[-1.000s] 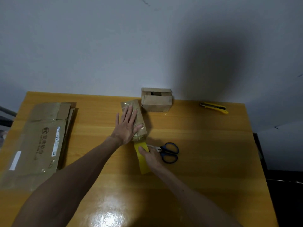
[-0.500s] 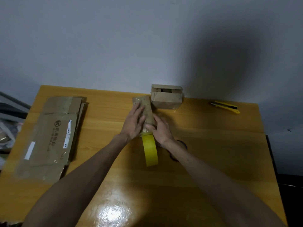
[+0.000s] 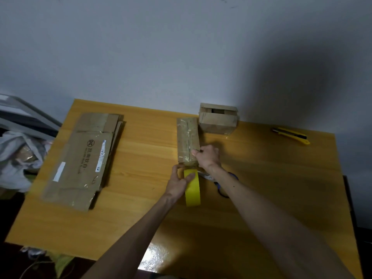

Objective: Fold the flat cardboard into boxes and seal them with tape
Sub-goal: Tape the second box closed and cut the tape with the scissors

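A long narrow cardboard box [image 3: 187,137], covered in clear tape, lies in the middle of the table. My right hand [image 3: 207,156] grips its near right corner, fingers curled on its top. Just in front of the box stands a yellow tape roll [image 3: 192,190] on its edge. My left hand [image 3: 179,182] holds that roll, with the thumb across its yellow face. A stack of flat cardboard [image 3: 86,158] lies at the left. A folded small box [image 3: 218,118] sits at the back by the wall.
Blue-handled scissors [image 3: 220,184] lie under my right forearm, right of the roll. A yellow utility knife [image 3: 291,135] rests at the back right. The wooden table [image 3: 281,188] ends at the wall. White bags [image 3: 16,158] pile up off the left edge.
My left hand left the top of the long box and came back to take the tape roll. My right hand shifted from beside the box onto its near right corner.
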